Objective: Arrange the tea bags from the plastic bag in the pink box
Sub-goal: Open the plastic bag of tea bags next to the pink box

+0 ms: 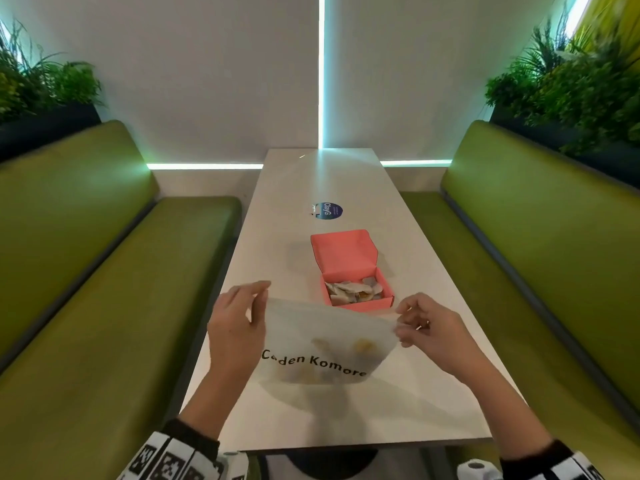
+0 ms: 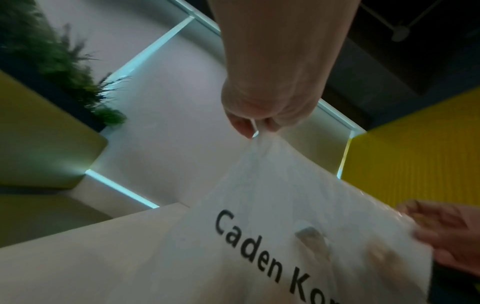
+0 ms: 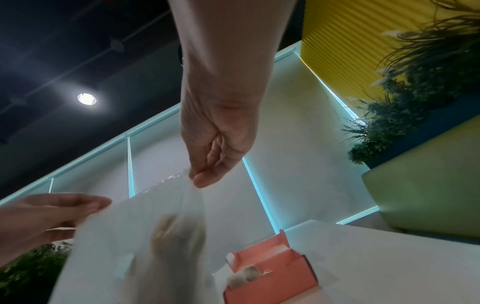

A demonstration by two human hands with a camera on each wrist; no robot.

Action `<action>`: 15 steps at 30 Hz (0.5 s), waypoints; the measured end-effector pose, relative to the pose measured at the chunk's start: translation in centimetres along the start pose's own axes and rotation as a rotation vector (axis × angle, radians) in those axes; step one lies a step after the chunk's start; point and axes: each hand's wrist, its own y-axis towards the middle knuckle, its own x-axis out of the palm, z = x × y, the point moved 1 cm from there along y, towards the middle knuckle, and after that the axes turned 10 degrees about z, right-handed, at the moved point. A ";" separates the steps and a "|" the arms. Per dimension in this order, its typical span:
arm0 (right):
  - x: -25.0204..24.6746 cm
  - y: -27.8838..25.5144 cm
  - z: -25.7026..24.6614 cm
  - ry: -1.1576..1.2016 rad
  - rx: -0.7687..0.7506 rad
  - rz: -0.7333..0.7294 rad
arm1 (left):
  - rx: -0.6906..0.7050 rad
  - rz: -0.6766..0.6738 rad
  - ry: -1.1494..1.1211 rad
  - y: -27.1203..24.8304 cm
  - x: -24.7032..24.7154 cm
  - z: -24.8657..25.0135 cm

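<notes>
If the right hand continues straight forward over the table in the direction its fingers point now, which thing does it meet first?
Most likely the pink box. The right hand pinches the plastic bag's top corner, fingers aimed forward and leftward; the open box with tea bags sits just beyond. The hand looks raised, so it may pass above the box's front wall.

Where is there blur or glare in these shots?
Head view: wide-angle bending, glare streak on the table. Left wrist view: bag lettering smeared, right hand blurred. Right wrist view: bag's tea bags blurred, ceiling lamp flares.
</notes>
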 end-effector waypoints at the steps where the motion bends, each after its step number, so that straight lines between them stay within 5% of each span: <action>1: 0.1 -0.1 -0.3 0.055 0.015 0.035 | 0.087 -0.012 0.089 -0.3 0.5 0.1; 8: 2.2 -0.2 -2.2 0.122 -0.043 0.070 | 0.583 -0.392 -0.024 -3.1 5.5 4.2; 15: 1.4 -0.5 -2.7 0.146 0.006 -0.022 | 0.537 -0.322 -0.123 -3.1 6.2 4.4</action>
